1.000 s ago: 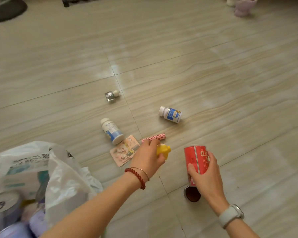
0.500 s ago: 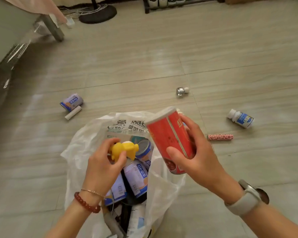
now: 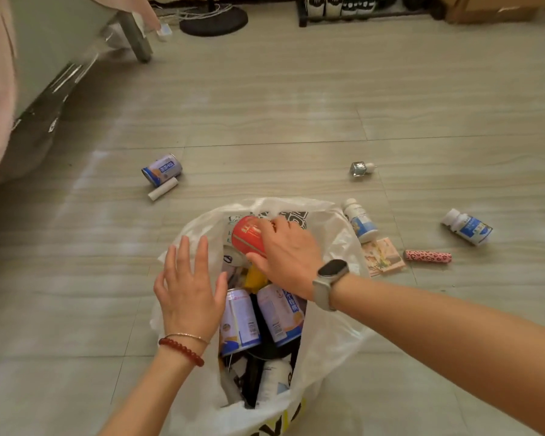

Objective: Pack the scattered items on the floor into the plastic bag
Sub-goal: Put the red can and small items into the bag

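Observation:
A white plastic bag (image 3: 331, 338) lies open on the floor below me, holding several cans. My right hand (image 3: 285, 254) is inside its mouth, gripping a red can (image 3: 247, 236) on its side. A yellow toy (image 3: 255, 278) lies in the bag just under that hand. My left hand (image 3: 188, 286) hovers flat over the bag's left edge, fingers spread, holding nothing. Loose on the floor to the right are two white pill bottles (image 3: 361, 220) (image 3: 468, 227), a printed card (image 3: 382, 256), a pink spotted tube (image 3: 428, 256) and a small silver bottle (image 3: 361, 168).
A blue-and-white can (image 3: 161, 169) and a white tube (image 3: 162, 193) lie on the floor at the left. A bed frame with a metal leg (image 3: 134, 36) runs along the far left. A fan base (image 3: 214, 18), a shoe rack (image 3: 343, 7) and a cardboard box (image 3: 491, 7) line the back.
My right hand has lowered the red can into the bag. My left hand has let go of the yellow toy, which now lies in the bag, and has spread open.

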Motion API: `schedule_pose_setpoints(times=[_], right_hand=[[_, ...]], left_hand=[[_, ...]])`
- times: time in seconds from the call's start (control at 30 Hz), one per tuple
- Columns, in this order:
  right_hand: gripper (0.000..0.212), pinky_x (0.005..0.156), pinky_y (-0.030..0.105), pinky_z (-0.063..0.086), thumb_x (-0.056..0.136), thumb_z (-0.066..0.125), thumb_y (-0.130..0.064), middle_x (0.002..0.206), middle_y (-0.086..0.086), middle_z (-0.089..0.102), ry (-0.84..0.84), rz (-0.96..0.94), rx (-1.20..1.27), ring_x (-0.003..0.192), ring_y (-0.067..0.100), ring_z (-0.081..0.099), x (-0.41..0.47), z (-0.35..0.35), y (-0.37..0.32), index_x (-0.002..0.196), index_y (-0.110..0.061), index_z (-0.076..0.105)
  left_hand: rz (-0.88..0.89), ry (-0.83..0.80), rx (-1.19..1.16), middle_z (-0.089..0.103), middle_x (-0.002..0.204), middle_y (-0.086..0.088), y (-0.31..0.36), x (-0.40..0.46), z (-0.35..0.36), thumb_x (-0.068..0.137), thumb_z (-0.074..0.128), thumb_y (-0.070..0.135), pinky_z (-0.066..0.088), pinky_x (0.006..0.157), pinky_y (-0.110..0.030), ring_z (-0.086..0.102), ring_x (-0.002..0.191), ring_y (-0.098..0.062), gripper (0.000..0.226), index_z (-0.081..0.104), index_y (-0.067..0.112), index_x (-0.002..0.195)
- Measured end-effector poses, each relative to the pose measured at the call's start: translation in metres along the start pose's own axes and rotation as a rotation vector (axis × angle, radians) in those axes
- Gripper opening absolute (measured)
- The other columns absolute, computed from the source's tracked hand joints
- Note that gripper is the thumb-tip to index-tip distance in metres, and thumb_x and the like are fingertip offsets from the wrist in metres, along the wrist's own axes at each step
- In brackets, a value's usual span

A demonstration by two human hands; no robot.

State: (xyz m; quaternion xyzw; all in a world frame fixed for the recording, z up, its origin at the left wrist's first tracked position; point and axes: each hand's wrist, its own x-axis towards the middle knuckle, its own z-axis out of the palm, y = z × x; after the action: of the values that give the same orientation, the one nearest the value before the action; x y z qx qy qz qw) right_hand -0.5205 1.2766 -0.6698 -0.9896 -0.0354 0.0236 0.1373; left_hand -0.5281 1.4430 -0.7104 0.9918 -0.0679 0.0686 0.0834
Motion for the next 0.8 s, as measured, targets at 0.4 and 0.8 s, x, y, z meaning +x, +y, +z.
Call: schedule_pose_setpoints(times=[0.4,0.8], right_hand=[[0.039,0.095,0.037,0.048,0.088,0.042,-0.012,0.129,0.017,0.053,0.195,-0.389,0.27,0.121,0.03,0.049,-0.066,0.006,0.034,0.126,-0.007,0.048],[0.052,0.106,0.047,0.025,0.087,0.047,-0.033,0.143,0.008,0.032,-0.161,0.967,0.101,0.135,0.028,0.024,-0.211,0.047,0.224,0.136,-0.025,0.032]], left_hand=[[0.012,0.096,-0.258,0.046,0.137,-0.017,0.031,-0.002,-0.014,0.082,0.036,0.039,0.022,0.102,-0.06,0.038,0.131,-0.034,0.051,0.05,0.014,0.124],[0.931,-0.111,-0.135,0.058,0.124,-0.01,0.226,-0.01,-0.01,0.071,0.048,0.033,0.043,0.092,-0.044,0.053,0.117,-0.029,0.045,0.053,0.018,0.113]])
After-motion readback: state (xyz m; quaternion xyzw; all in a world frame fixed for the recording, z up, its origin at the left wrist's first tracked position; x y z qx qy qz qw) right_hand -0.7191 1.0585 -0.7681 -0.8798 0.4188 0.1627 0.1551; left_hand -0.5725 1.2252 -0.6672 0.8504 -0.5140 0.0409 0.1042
